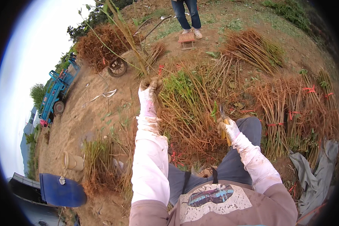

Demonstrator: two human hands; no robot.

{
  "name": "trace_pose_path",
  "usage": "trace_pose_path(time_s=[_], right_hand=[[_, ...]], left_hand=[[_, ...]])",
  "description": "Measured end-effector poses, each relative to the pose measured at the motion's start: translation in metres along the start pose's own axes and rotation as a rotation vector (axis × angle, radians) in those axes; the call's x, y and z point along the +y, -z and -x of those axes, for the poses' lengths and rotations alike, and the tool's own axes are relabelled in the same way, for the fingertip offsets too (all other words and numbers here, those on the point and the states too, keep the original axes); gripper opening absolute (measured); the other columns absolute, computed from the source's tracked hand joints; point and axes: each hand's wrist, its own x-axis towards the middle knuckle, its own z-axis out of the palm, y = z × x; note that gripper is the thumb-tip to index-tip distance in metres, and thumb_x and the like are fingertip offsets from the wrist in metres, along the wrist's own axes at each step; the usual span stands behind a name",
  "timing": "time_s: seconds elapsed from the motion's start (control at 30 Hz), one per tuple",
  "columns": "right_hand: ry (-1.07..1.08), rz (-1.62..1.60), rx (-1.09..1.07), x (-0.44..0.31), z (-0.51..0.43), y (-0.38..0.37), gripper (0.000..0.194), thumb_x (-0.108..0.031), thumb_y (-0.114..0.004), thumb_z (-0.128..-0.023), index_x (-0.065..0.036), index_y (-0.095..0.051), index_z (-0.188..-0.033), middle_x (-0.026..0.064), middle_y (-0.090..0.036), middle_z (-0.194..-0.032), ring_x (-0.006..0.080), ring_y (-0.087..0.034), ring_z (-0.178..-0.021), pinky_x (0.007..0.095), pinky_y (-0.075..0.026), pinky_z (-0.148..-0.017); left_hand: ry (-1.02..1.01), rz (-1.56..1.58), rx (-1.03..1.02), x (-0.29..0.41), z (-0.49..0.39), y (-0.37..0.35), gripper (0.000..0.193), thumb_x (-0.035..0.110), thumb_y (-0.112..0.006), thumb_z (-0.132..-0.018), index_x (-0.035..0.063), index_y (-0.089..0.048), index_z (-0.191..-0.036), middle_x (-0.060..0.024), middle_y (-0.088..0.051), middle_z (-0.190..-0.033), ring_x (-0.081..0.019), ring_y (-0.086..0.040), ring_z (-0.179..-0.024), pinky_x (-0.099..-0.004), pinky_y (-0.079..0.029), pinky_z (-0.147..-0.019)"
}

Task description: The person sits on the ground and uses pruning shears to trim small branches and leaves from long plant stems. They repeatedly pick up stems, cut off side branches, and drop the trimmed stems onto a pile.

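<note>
My left hand (150, 86), in a soiled glove, grips the lower end of several thin leafy stems (127, 35), which rise up and away to the left. My right hand (227, 127), also in a dirty glove, holds pruning shears (225, 132) with yellow handles near my right knee. The shears' blades point away from me; whether they are apart is too small to tell. A small green leafy sprig (214, 110) shows just left of them. Between my hands spreads a heap of cut saplings (186, 113) with reddish-brown roots and some green leaves.
Tied root bundles (276, 113) stand to the right by a grey sheet (313, 175). Another bundle (254, 50) lies farther back. A person (186, 14) stands behind a small stool (187, 39). At left are a loaded cart (117, 67), blue vehicle (52, 94), bucket (72, 161) and blue barrel (62, 190).
</note>
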Motion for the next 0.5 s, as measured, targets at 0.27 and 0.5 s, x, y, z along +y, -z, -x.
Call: trace_pose_path(time_s=[0.27,0.5], right_hand=[[-0.134,-0.114,-0.161,0.037,0.013,-0.014,0.043,0.003,-0.053,-0.078,-0.005,-0.043,-0.12,0.0007,-0.049,-0.096,0.007,-0.048,-0.074,0.0205,-0.043,-0.063],[-0.169,-0.202,-0.348,0.047,-0.001,-0.079,0.048,0.001,-0.052,-0.081,-0.004,-0.039,-0.127,0.0046,-0.052,-0.107,0.0098,-0.052,-0.087,0.0175,-0.044,-0.068]], left_hand=[[-0.104,0.5,0.037,0.076,0.001,0.024,0.035,0.036,-0.045,-0.094,0.002,-0.052,-0.096,0.001,-0.037,-0.057,-0.0107,-0.036,-0.044,-0.0309,-0.043,-0.05],[0.115,0.721,0.518,0.072,0.011,0.032,0.035,0.029,-0.035,-0.096,0.0136,-0.037,-0.065,0.0036,-0.033,-0.05,-0.0113,-0.036,-0.046,-0.0259,-0.035,-0.052]])
